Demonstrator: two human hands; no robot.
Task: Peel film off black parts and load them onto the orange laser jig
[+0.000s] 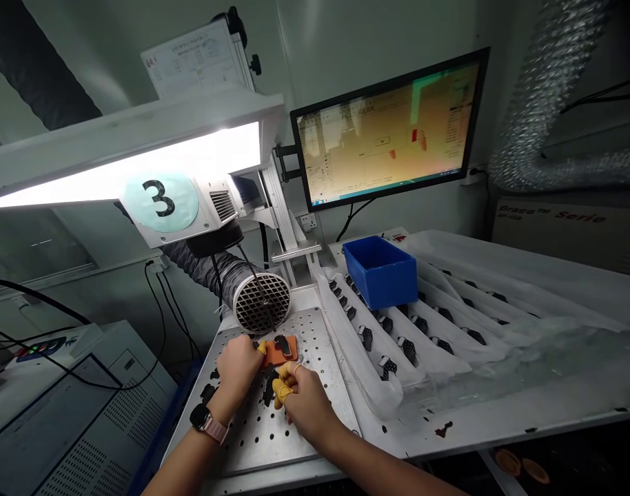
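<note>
On the perforated metal plate (pixel 299 441) sits an orange block (pixel 291 353) with a small black part (pixel 282 344) on top. My left hand (pixel 238 365), wearing a yellow finger cot and a watch at the wrist, has its fingers curled at the block's left edge. Just below the block, my right hand (pixel 307 399) is closed, its thumb and fingertips in yellow cots drawn together. Whatever either hand pinches is hidden. Dark flat pieces (pixel 269 387) lie between the hands, and another black piece (pixel 208 394) rests left of my left wrist.
A round extraction duct with a grille (pixel 262 303) stands behind the block, below the overhead machine head (pixel 214 238). To the right, a blue bin (pixel 392 279) rests on white padded rows holding several black parts (pixel 407 350). A monitor (pixel 387 138) hangs above.
</note>
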